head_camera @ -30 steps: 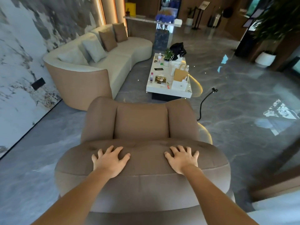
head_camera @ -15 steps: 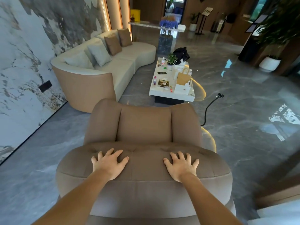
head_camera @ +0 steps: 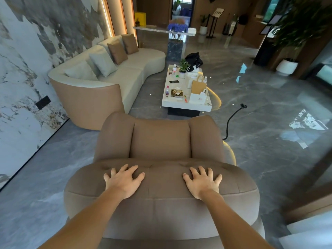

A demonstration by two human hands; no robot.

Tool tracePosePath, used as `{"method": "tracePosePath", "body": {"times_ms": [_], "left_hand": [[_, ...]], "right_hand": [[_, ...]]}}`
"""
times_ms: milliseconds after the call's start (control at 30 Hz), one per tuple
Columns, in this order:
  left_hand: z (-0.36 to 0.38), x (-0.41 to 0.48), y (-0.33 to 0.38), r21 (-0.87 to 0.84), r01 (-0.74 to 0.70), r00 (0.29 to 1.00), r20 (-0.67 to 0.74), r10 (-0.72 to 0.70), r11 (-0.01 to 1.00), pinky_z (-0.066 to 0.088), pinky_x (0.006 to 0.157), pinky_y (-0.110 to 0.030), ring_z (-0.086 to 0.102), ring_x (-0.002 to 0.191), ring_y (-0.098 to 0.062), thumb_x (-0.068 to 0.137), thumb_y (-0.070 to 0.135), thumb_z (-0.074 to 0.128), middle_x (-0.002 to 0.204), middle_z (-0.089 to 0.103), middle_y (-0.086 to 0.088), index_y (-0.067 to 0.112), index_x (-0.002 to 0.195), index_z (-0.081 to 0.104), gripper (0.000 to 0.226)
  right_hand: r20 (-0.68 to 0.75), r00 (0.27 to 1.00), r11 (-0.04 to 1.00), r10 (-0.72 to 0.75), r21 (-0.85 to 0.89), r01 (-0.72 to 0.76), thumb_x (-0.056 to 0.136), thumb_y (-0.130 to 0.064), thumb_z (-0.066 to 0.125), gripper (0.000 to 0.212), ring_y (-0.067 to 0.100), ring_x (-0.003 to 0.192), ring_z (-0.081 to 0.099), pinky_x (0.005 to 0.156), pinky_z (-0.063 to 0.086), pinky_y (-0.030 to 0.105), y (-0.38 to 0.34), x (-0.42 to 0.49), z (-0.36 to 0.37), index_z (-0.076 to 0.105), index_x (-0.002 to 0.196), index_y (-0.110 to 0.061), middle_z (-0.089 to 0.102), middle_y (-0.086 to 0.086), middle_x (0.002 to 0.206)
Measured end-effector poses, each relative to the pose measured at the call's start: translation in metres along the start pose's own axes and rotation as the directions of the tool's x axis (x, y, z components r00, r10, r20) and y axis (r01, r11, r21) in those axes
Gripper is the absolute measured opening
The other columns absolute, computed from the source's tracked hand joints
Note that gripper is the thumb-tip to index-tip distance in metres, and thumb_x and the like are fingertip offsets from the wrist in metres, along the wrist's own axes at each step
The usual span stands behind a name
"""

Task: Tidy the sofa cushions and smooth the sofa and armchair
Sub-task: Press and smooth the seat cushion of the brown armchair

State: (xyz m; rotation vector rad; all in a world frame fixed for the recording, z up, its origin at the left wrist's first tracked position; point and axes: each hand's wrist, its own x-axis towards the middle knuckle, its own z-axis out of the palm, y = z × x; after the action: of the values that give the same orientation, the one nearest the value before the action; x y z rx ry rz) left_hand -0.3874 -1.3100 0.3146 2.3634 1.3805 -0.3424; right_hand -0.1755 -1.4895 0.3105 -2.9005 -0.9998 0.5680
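I stand behind a brown armchair (head_camera: pixel 161 139) and look down over its padded backrest top. My left hand (head_camera: pixel 124 179) lies flat on the left part of that top, fingers spread. My right hand (head_camera: pixel 201 180) lies flat on the right part, fingers spread too. Neither hand holds anything. Beyond the chair to the left curves a cream sofa (head_camera: pixel 133 79) with a tan outer shell. Two grey cushions (head_camera: pixel 102 62) lean at its near end and two brown cushions (head_camera: pixel 123 45) further back.
A white coffee table (head_camera: pixel 186 105) ahead of the armchair carries bottles, a phone, a plant, a paper bag and boxes. A black cable with a clamp (head_camera: pixel 231 121) rises from the floor on the right. A marble wall (head_camera: pixel 21 69) runs along the left. A large potted plant (head_camera: pixel 287 65) stands far right.
The view has tilted up a little, showing more of the room's far end. Both hands stay flat on the backrest top, shifted only slightly.
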Motion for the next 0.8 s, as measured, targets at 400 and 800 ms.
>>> {"method": "tracePosePath", "body": {"times_ms": [400, 800], "left_hand": [[-0.015, 0.02, -0.034, 0.016, -0.038, 0.999, 0.008, 0.038, 0.999, 0.013, 0.117, -0.056, 0.018, 0.149, -0.034, 0.084, 0.078, 0.02, 0.164, 0.022, 0.012, 0.053, 0.146, 0.029, 0.068], [-0.015, -0.006, -0.04, 0.01, 0.019, 0.999, -0.034, -0.018, 1.0, 0.008, 0.119, -0.058, 0.011, 0.151, -0.036, 0.088, 0.073, 0.02, 0.165, 0.017, 0.01, 0.052, 0.149, 0.023, 0.064]], "right_hand": [[-0.041, 0.998, 0.997, 0.054, 0.048, -0.052, 0.084, -0.069, 0.013, 0.069, 0.032, 0.147, 0.009, 0.11, -0.001, 0.067, -0.037, -0.008, 0.012, 0.037, 0.142, -0.041, 0.029, -0.004, 0.158], [0.005, 1.0, 0.997, 0.022, 0.068, -0.022, 0.085, -0.068, 0.013, 0.07, 0.035, 0.148, 0.007, 0.109, -0.002, 0.069, -0.044, -0.014, 0.006, 0.038, 0.143, -0.038, 0.028, -0.003, 0.159]]}}
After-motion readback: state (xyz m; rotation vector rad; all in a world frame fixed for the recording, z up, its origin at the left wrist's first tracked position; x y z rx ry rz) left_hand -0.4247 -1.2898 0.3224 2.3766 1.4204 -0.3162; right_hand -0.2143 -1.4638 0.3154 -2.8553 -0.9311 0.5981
